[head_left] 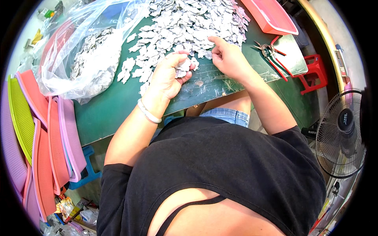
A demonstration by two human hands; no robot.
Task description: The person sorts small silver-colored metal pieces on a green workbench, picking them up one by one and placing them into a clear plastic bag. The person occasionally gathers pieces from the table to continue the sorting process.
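Observation:
A heap of small flat grey-white metal-looking pieces (pixel 177 27) with wavy edges spreads over the green tabletop (pixel 106 118). My left hand (pixel 168 74), a pale bangle on its wrist, is raised at the heap's near edge. Its fingers curl around several of these pieces (pixel 182 69), partly hidden by the fingers. To the right, my right hand (pixel 228 59) is over the heap's near right edge. Its index finger points left, apart from the thumb, while the other fingers are bent. Nothing shows between its index finger and thumb.
A clear plastic bag (pixel 94 70) of similar pieces lies left of the heap. Red-handled pliers or cutters (pixel 271 55) and a pink tray (pixel 271 17) are at the right. Colourful perforated baskets (pixel 43 137) stand left, a red stool (pixel 313 74) and black fan (pixel 340 131) right.

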